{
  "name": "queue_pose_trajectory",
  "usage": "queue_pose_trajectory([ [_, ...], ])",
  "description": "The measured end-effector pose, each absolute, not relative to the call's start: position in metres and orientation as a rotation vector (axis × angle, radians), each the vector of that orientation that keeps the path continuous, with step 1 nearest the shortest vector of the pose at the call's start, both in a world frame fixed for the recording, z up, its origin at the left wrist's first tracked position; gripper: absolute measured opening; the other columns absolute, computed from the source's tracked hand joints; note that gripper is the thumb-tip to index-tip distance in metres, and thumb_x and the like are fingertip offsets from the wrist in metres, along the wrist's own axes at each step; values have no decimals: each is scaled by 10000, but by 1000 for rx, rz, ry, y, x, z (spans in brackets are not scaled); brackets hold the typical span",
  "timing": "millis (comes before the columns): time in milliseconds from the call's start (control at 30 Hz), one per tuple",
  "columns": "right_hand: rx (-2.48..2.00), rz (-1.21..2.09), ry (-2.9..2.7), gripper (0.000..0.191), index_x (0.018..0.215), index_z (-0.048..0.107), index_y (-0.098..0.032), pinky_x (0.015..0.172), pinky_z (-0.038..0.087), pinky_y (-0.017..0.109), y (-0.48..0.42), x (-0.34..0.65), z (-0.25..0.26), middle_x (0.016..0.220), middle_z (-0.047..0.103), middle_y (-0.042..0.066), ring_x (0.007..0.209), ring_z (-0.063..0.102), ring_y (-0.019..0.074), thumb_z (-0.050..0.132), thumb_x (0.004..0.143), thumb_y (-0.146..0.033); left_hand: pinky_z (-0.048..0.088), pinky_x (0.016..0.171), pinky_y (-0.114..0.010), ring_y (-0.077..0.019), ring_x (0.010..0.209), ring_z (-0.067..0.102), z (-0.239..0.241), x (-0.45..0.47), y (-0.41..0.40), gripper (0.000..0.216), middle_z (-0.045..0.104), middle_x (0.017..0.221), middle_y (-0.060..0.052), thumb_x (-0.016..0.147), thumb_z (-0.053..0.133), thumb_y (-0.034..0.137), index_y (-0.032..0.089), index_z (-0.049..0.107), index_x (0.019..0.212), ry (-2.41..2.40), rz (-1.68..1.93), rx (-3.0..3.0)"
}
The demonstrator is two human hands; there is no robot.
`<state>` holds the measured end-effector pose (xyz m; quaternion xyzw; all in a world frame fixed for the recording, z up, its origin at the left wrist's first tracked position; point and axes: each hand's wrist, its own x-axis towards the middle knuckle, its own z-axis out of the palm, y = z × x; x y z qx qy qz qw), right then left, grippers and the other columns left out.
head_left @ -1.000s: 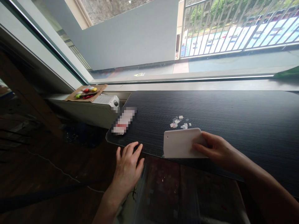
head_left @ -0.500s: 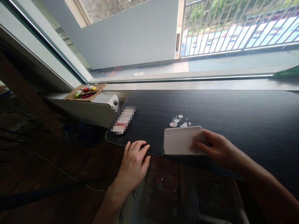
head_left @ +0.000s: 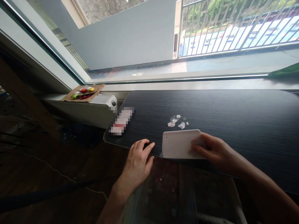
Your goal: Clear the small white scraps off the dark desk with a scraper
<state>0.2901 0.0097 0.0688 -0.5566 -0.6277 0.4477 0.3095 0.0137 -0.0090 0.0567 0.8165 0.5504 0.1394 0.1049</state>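
My right hand point(head_left: 216, 152) grips a flat white plastic scraper point(head_left: 179, 144) by its right end and holds it upright on the front edge of a black ribbed table top point(head_left: 233, 115). Just behind the scraper lies a small pile of white paper scraps point(head_left: 177, 122). My left hand point(head_left: 138, 161) rests at the table's front edge to the left of the scraper, fingers bent over the rim and holding nothing. A clear bag point(head_left: 177, 193) hangs below the table edge under both hands.
A blurred white and red object point(head_left: 121, 120) lies at the table's left end. Beyond it stand a white heater point(head_left: 102, 99) and a cardboard piece with coloured items point(head_left: 83, 92) on a ledge. A big window point(head_left: 163, 40) runs behind the table. Dark wooden floor lies at left.
My left hand has slid right along the table edge, closer to the scraper. The scraper has moved slightly towards the front edge, away from the scraps.
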Motion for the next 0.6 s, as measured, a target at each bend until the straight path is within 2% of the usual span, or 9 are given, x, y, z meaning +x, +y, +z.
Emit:
queue_pose_trajectory([
  [367, -1455, 1120, -1634, 130, 803, 635, -222, 565, 517, 256, 6, 283, 68, 698, 684, 1, 642, 634, 181, 595, 793, -345, 455, 1031, -503, -268, 1182, 536, 56, 13, -11, 441, 579, 1242, -96, 843, 551, 104, 236, 603, 1261, 1606, 468, 2400],
  [600, -1446, 1111, -1658, 139, 822, 643, -220, 580, 524, 250, 2, 287, 66, 717, 692, 0, 658, 644, 178, 587, 804, -346, 460, 1035, -497, -275, 1188, 537, 58, 13, -11, 421, 581, 1244, -106, 849, 544, 113, 213, 609, 1252, 1615, 436, 2390],
])
